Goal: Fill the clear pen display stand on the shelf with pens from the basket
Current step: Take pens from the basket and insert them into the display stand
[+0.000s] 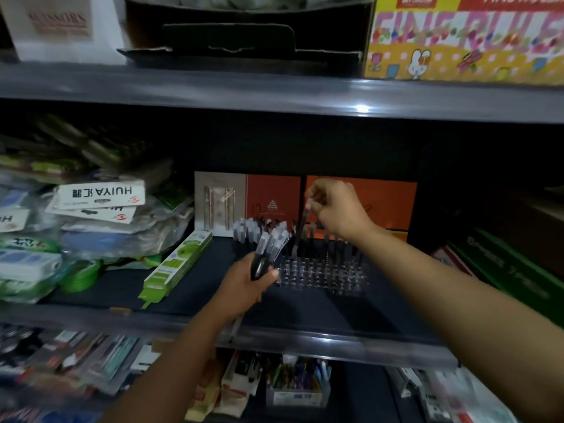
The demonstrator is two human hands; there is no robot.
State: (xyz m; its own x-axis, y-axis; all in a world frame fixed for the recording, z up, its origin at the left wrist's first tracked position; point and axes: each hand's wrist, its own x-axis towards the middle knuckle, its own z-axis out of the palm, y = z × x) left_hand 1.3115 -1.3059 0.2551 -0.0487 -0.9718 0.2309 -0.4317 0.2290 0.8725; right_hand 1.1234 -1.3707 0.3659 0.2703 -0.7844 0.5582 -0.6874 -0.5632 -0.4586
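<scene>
The right hand (335, 209) pinches one dark pen (300, 232) upright over the clear perforated pen display stand (320, 273) on the dark shelf (305, 306). The left hand (244, 285) clasps a bundle of clear-capped pens (270, 247) (beside the stand's left edge).

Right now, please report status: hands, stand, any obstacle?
Left hand grips pen bundle. Right hand pinches one pen above stand. Front holes empty. No obstacle seen.

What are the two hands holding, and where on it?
Left hand grips a bundle of pens round their lower ends. Right hand pinches a single pen near its top.
</scene>
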